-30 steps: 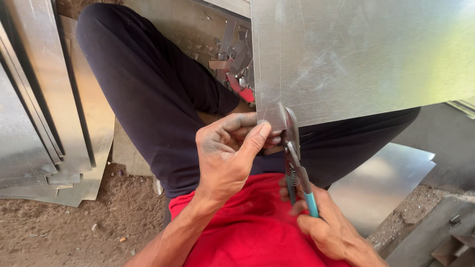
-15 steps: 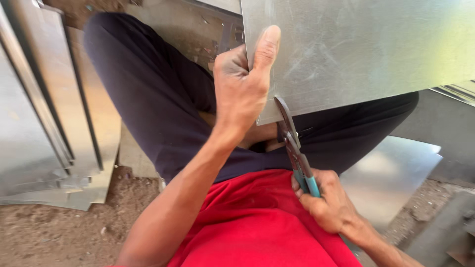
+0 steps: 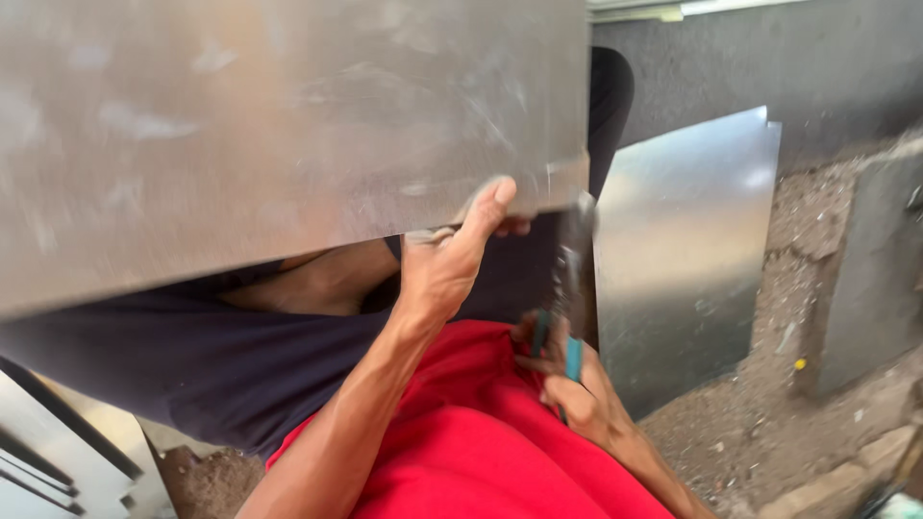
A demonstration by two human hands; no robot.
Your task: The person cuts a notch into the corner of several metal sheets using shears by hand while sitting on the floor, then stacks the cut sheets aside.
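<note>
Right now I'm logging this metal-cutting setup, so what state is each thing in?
Galvanized metal sheet: held up, tilted, motion-blurred.
Left hand: gripping the sheet's lower edge, thumb up.
Right hand: closed on the snip handles.
Tin snips: blades at the sheet's corner; open or closed unclear.
Second metal sheet: lying on the dirt ground.

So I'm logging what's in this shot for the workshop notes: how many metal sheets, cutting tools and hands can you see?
Grey metal sheets: 2, the big one held up and a shiny one on the ground, plus a partly cut-off stack at lower left
Blue-handled tin snips: 1
Hands: 2, left hand, right hand
Total: 5
</note>
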